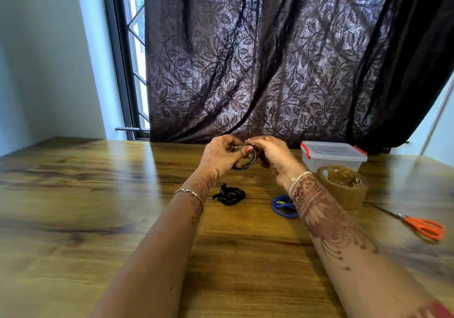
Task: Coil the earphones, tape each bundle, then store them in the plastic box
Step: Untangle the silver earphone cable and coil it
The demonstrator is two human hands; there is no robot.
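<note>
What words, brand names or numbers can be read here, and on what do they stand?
No text is readable.
Plastic box: no label shows.
Tape roll: plain brown, no print.
Blue earphones: small yellow patch, too blurred to read.
Held earphone coil: no marking shows.

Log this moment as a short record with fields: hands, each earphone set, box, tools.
left hand: grips the held coil
right hand: pinches the held coil
held coil: dark loops, raised off the table
black earphones: bundled on the table
blue earphones: coiled on the table, partly behind the right forearm
plastic box: lid on, far right
tape roll: in front of the plastic box
scissors: orange handles, lying at right
</note>
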